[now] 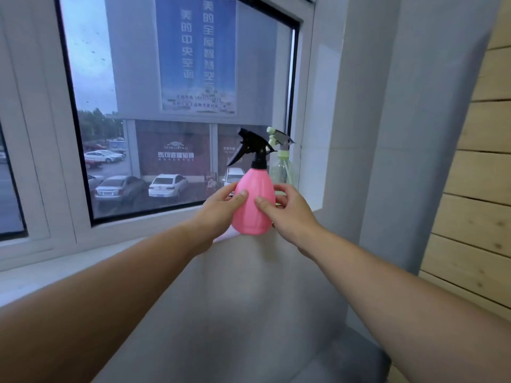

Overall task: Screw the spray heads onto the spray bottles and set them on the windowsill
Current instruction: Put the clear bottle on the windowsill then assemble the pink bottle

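I have both hands on the pink bottle (253, 200), my left hand (221, 208) and right hand (287, 211) wrapped around its sides, thumbs on the front. It stands upright at the windowsill (55, 261) edge, black spray head (253, 146) fitted. Just behind it stands the clear bottle (282, 170) with its green spray head (279, 139).

Dim, soft daylight through window (177, 106); wide-angle edge bending; slight blur.

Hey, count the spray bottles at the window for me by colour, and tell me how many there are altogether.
Pink spray bottle, black spray head, held by the left hand and right hand: 1
Clear spray bottle, pale green spray head, behind it on the windowsill: 1
Total: 2
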